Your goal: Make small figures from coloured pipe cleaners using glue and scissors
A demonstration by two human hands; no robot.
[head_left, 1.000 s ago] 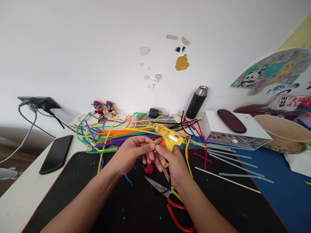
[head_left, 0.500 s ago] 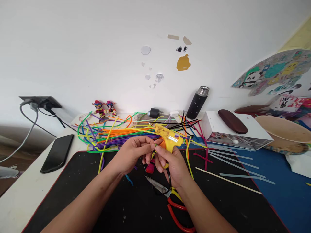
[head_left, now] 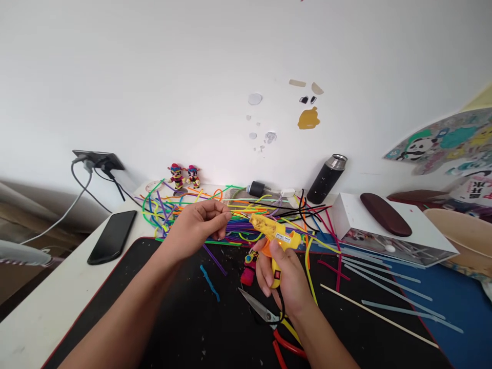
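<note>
wall ahead, right hand clasping glue gun

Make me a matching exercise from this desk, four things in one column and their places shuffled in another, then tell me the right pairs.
Things:
1. glue gun
2. scissors
3. phone
4. dark red case

Places:
A. on the white tabletop
B. on top of the white box
C. in the right hand
D. on the black mat

Pairs: 1-C; 2-D; 3-A; 4-B
</note>
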